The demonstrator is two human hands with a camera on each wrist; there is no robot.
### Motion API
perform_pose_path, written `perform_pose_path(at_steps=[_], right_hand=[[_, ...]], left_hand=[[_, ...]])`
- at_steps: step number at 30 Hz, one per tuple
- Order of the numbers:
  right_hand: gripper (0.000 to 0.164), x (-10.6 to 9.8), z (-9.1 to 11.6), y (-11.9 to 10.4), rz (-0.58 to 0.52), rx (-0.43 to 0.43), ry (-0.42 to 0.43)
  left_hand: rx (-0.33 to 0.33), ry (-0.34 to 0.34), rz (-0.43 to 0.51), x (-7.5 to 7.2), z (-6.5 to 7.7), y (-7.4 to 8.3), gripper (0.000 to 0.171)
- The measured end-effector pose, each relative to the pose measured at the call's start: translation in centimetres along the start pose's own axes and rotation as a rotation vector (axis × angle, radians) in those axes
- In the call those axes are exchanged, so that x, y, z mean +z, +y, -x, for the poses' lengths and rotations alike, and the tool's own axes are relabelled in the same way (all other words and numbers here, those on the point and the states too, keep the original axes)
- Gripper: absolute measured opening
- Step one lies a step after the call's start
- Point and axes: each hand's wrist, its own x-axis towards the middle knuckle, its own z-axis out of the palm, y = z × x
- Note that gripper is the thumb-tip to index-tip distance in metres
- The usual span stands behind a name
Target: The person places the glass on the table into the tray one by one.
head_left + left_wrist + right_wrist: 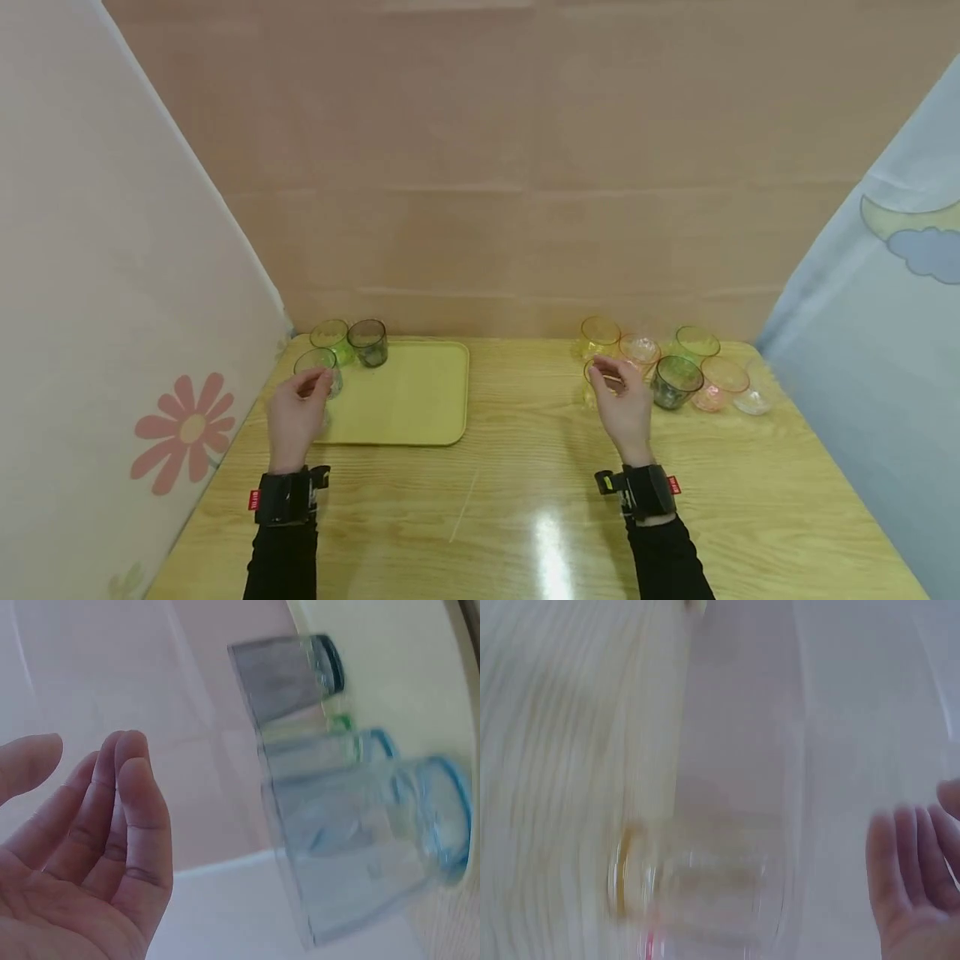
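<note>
My left hand [296,417] hovers over the left edge of the yellow tray [408,408], thumb and fingers apart with nothing between them. Close by stands a clear glass [335,383], partly behind the hand; its base looks bluish in the left wrist view. Behind it on the tray are a green glass [341,350] and a dark grey glass [369,346]. On the other side, my right hand [630,412] is raised in front of a yellow glass [588,396], which it partly hides. Its fingers [892,877] are loosely bent and hold nothing.
Around the right hand stand another yellow glass [600,342], an orange-rimmed glass [640,350], a green glass [699,346], a dark grey glass [675,392], a pink glass [712,398] and a clear glass [752,403]. Brown paper [510,208] hangs behind the wooden table [405,517].
</note>
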Motion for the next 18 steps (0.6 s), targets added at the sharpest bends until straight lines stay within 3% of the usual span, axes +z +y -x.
perform_pose_path(at_steps=[2,5,12,18], right_hand=[[0.025,-0.9,-0.2,0.6,0.099,-0.046,0.061],[0.034,-2.0,-0.4,1.3,0.219,-0.019,0.074],[0.065,-3.1,-0.2,1.8,0.35,0.175,-0.059],[0.076,-3.4,-0.1,2.1,0.411,0.298,-0.186]], left_hand=[[0.007,0.037,0.022,-0.6,0.0,-0.1,0.03],[0.001,0.097,0.015,-1.6,-0.2,-0.3,0.03],[-0.12,0.15,-0.058,-3.4,-0.5,-1.9,0.034],[-0.176,0.139,-0.109,-4.1,-0.9,-4.4,0.037]])
